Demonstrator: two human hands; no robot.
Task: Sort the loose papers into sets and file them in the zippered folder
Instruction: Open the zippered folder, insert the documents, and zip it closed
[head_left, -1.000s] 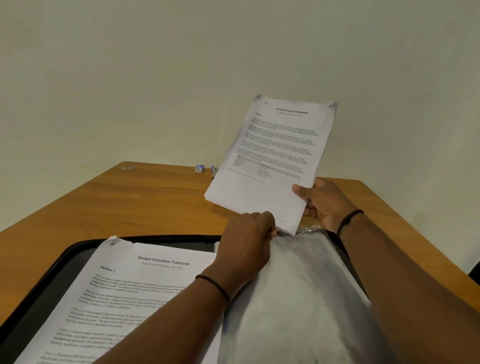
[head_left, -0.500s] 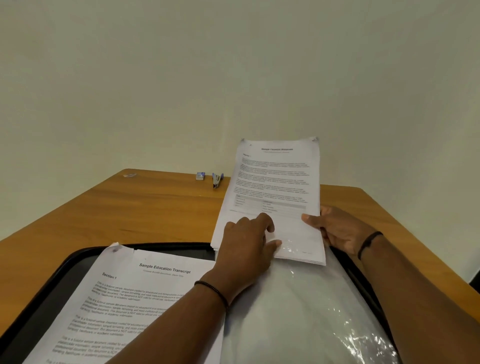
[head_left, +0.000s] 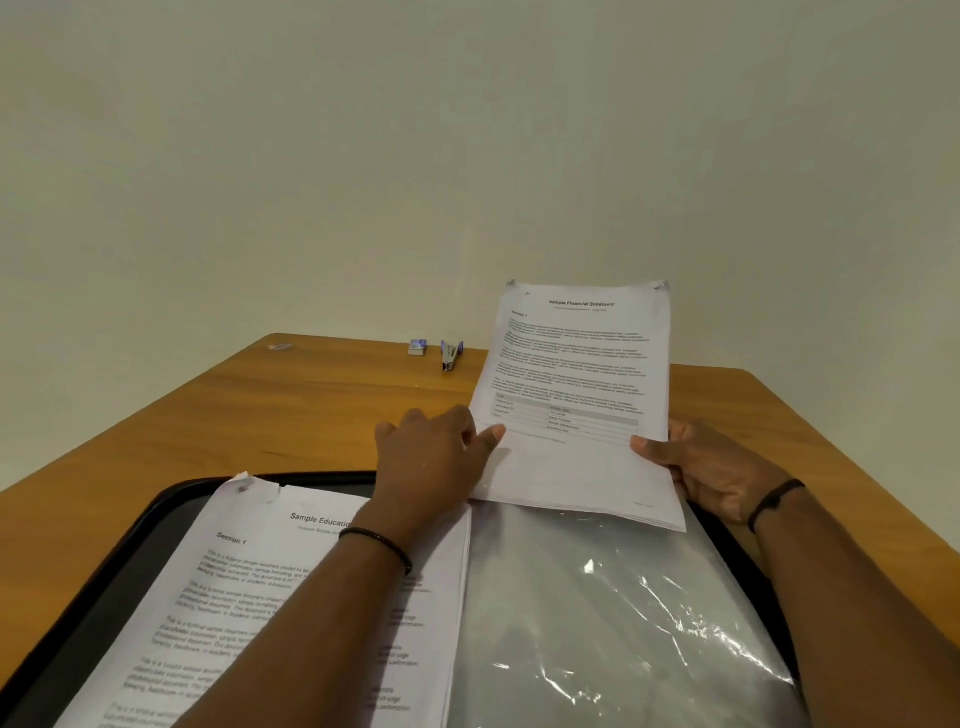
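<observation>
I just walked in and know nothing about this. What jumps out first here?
The stapled Financial Statement set, held up at center right: the right hand grips its right edge, the left hand touches its left edge. Below lies an open black zippered folder on the wooden table, with an Education Transcript set on its left side and a shiny plastic sleeve on its right.

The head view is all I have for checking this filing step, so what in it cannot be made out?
- Financial statement set: body text too small; its page count is not visible.
- Education transcript set: the left hand and forearm cover part; the frame's bottom edge cuts it off.
- Clear sleeve: glare hides any contents.
- Right hand: fingers hidden behind the paper.
- Folder: zipper not discernible.
</observation>
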